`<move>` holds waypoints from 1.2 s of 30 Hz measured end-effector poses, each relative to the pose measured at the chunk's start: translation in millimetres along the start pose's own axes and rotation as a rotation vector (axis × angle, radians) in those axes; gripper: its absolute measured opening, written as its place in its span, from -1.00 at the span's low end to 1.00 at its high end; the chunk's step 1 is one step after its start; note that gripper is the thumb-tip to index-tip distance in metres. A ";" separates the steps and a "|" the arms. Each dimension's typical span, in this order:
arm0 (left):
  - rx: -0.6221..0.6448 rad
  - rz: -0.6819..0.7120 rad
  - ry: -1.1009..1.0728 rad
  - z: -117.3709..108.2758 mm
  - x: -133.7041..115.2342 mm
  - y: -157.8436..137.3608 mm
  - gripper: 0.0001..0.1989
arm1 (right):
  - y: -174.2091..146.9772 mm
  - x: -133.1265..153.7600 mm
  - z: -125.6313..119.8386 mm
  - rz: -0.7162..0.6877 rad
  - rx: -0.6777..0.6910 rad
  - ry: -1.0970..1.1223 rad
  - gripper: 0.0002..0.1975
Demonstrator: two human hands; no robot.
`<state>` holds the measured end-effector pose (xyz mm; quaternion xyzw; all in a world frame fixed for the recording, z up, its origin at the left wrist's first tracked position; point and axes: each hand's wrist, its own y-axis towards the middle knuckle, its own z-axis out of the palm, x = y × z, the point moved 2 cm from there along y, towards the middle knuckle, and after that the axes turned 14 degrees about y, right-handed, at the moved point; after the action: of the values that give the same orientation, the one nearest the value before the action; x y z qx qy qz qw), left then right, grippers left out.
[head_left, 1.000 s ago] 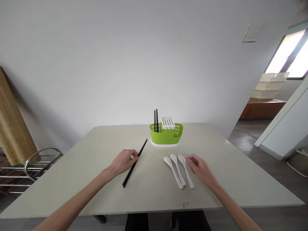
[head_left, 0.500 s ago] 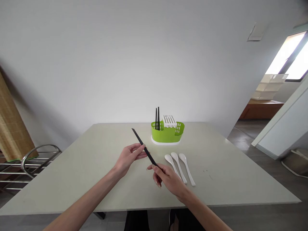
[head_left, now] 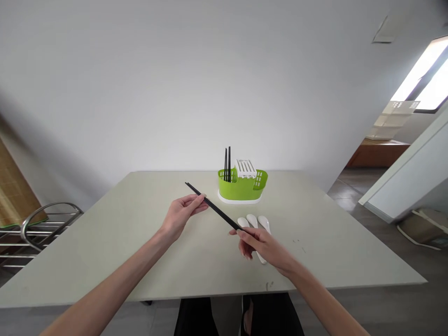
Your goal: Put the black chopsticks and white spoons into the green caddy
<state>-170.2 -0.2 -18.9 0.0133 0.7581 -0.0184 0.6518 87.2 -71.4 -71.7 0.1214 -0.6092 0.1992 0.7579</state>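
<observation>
A pair of black chopsticks (head_left: 221, 213) is held slantwise above the table between my two hands. My left hand (head_left: 184, 212) pinches them toward their thin ends, which point up and left. Around the thick ends, lower right, my right hand (head_left: 261, 245) is closed. Beneath and behind that hand lie white spoons (head_left: 265, 223), their handles partly hidden by it. Farther back stands a green utensil basket (head_left: 241, 189) with a white slotted top piece (head_left: 246, 169) and a white base. More black chopsticks (head_left: 227, 163) stand upright in its left compartment.
The pale table (head_left: 105, 247) reaches back to a plain wall (head_left: 192, 84). A metal rack (head_left: 52, 228) stands off the table's left side, near a rolled bamboo mat (head_left: 17, 191). Dark legs (head_left: 196, 317) show under the front edge.
My right hand has shifted right along with the thick ends, now covering more of the spoons. The chopsticks lie flatter, and my left hand is slightly farther left. The view has shifted a little.
</observation>
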 end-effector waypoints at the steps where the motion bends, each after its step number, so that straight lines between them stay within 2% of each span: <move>1: -0.040 0.015 -0.015 -2.1 -2.9 6.0 -0.60 | -3.6 1.9 -8.5 -0.007 -0.023 -0.016 -0.39; 4: -0.184 0.097 -0.059 -14.8 -14.7 32.3 -0.60 | -17.9 4.1 -45.0 -0.058 -0.154 -0.053 -0.40; 9: -0.429 0.312 -0.021 -38.5 -50.8 79.1 -0.60 | -46.7 -10.8 -127.1 -0.156 -0.519 -0.066 -0.41; 12: -0.483 0.411 0.123 -35.2 -78.4 97.0 -0.62 | -58.8 -30.6 -165.9 -0.203 -0.720 -0.100 -0.44; 14: -0.467 0.460 0.241 -23.6 -92.1 107.6 -0.64 | -63.0 -44.6 -181.2 -0.223 -0.841 -0.126 -0.44; 17: -0.398 0.499 0.388 1.1 -98.8 126.0 -0.67 | -64.5 -59.7 -188.3 -0.205 -0.905 -0.194 -0.44; 21: -0.320 0.519 0.546 30.6 -88.1 152.6 -0.76 | -64.1 -64.5 -185.1 -0.151 -0.831 -0.337 -0.44; 24: -0.280 0.516 0.662 44.3 -75.4 168.4 -0.82 | -64.8 -63.0 -184.5 -0.135 -0.825 -0.376 -0.42; 30: -0.201 0.425 0.827 55.1 -49.2 194.1 -0.82 | -63.1 -61.0 -183.3 -0.132 -0.832 -0.375 -0.38; 36: -0.242 0.360 0.855 52.9 -34.5 215.2 -0.84 | -63.6 -59.6 -181.2 -0.134 -0.830 -0.400 -0.37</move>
<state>-103.3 212.6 5.0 0.0746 0.9406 0.1901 0.2713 263.8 -59.9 -167.3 -0.1170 -0.7624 -0.1382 0.6213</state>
